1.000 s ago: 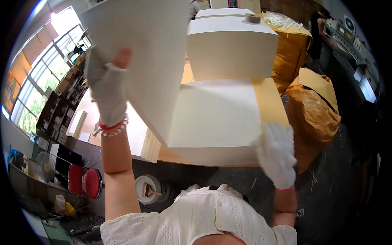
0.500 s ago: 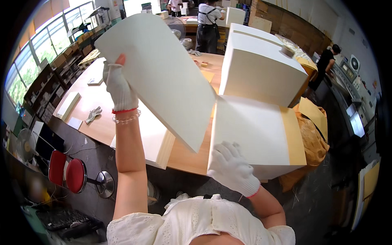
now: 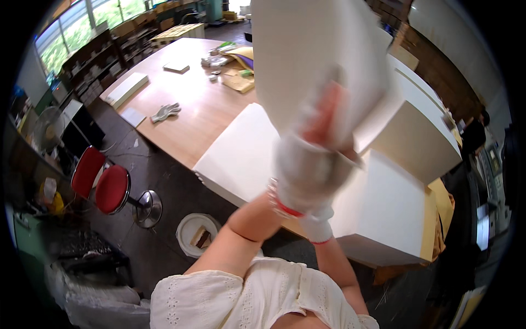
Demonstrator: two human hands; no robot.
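Observation:
A thick sheaf of white paper (image 3: 301, 49) stands raised in front of me, its upper end cut off by the picture's edge. My left hand (image 3: 315, 162), in a white glove with a red cuff, grips its lower part; motion smears the fingers. Behind it, my gloved right hand (image 3: 318, 225) shows only around the wrist, its fingers hidden. To the right lies a wide stack of white paper (image 3: 386, 203) with a yellowish strip along its far right side. A taller white paper stack (image 3: 419, 134) rises behind that one. Left of my hands, another paper stack (image 3: 238, 151) rests on the wooden table (image 3: 192, 123).
A loose glove (image 3: 165, 112), a narrow paper stack (image 3: 129, 89) and a small pad (image 3: 176, 67) lie on the table. Beside it stand a red stool (image 3: 113, 189) and a round white bucket (image 3: 189, 233). A person (image 3: 475, 131) is near machinery at far right.
My left hand has swung the paper sheaf rightward and turned it more upright. My right hand has left the top of the right stack and is now behind my left. The view has shifted left.

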